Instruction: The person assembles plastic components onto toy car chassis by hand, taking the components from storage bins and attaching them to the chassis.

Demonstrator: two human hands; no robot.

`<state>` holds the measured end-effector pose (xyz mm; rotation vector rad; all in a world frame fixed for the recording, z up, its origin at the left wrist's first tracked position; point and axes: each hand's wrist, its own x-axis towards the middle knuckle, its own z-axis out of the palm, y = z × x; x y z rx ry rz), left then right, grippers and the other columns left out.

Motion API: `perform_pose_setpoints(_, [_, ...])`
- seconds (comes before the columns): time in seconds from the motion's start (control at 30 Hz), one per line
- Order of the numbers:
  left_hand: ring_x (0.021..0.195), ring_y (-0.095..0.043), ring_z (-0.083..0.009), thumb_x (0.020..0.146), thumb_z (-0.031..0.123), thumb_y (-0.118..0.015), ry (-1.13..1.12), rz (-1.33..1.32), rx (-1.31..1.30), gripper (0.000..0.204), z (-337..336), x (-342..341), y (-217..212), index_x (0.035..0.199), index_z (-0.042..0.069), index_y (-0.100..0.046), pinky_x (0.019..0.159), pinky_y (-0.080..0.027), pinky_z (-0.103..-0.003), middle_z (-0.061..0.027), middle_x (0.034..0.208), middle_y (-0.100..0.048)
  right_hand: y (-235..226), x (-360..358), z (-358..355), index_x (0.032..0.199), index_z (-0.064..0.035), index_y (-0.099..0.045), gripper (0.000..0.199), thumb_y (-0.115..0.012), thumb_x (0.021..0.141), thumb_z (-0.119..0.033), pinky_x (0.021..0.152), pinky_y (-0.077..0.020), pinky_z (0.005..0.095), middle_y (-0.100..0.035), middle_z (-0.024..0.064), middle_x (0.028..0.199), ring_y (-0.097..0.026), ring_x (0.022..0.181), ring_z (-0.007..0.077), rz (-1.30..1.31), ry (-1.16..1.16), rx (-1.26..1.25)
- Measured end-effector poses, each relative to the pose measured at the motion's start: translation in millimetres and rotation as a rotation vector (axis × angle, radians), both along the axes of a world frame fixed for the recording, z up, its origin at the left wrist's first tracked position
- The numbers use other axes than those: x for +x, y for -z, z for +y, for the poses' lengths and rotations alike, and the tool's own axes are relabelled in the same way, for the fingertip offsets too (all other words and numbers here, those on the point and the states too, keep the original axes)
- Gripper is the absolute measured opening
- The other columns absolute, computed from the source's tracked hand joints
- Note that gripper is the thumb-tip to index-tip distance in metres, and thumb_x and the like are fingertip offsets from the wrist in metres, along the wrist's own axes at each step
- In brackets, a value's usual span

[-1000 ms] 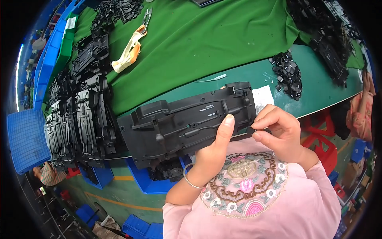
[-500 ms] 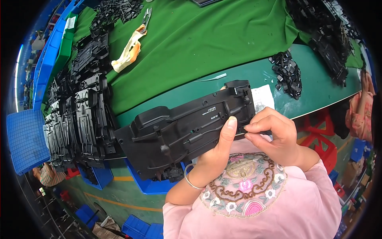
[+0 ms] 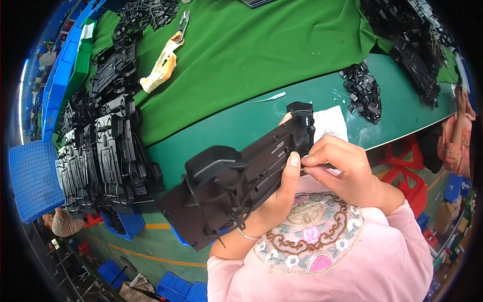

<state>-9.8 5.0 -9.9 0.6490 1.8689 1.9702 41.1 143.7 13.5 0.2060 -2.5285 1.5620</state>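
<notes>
A long black molded plastic panel (image 3: 251,166) is held tilted in front of my body. My left hand (image 3: 282,196) grips its lower edge, with the thumb lying over the face and the other fingers behind it. At the panel's right end, my right hand (image 3: 339,163) pinches with thumb and index finger against the near edge. Whatever sits between those fingertips is too small to make out. Beyond the panel, a heap of small black clips (image 3: 363,93) lies on the green tabletop (image 3: 402,105).
Stacked black panels (image 3: 108,151) stand at the left, beside a blue crate (image 3: 34,178). Pliers (image 3: 184,22) and a yellowish glove-like cloth (image 3: 162,68) lie on the green cloth (image 3: 236,55). Red stools (image 3: 410,183) stand at the right. Another person's arm (image 3: 455,136) shows there too.
The panel has turned, its face now more oblique and its left end lower and nearer me. My right hand has shifted slightly left, still pinching at the panel's edge.
</notes>
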Motion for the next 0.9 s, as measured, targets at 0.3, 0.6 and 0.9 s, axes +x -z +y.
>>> perform_pose_setpoints(0.3, [0.097,-0.048,-0.0254,0.082,0.010,-0.039,-0.055,-0.190,-0.075,0.038,-4,4,-17,0.113,-0.011,-0.036,0.085,-0.036,-0.032,-0.0206,0.108,-0.046,-7,-2,3,0.075,-0.0019,-0.050,0.019,-0.066,0.063,-0.003,0.046,-0.0377,0.0203,-0.045,0.0044,0.066,-0.046,0.054,0.0109,-0.155,0.092,-0.139])
perform_pose_setpoints(0.6, [0.097,-0.047,-0.0262,0.083,0.012,-0.038,-0.008,0.030,-0.085,0.037,-8,-6,-26,0.112,-0.010,-0.038,0.085,-0.036,-0.033,-0.0208,0.107,-0.046,-4,-8,-6,0.067,0.0005,-0.048,0.010,-0.059,0.066,0.001,0.042,-0.0376,0.0228,-0.044,0.0059,0.063,-0.046,0.049,0.0126,-0.131,0.114,-0.055])
perform_pose_setpoints(0.9, [0.098,-0.046,-0.0236,0.084,0.016,-0.034,-0.016,0.198,-0.036,0.037,-4,-10,-18,0.111,-0.008,-0.041,0.086,-0.035,-0.033,-0.0186,0.107,-0.046,-1,-10,-6,0.069,-0.0001,-0.047,0.012,-0.059,0.066,0.000,0.044,-0.0376,0.0238,-0.045,0.0060,0.065,-0.046,0.052,0.0134,-0.156,0.105,-0.027])
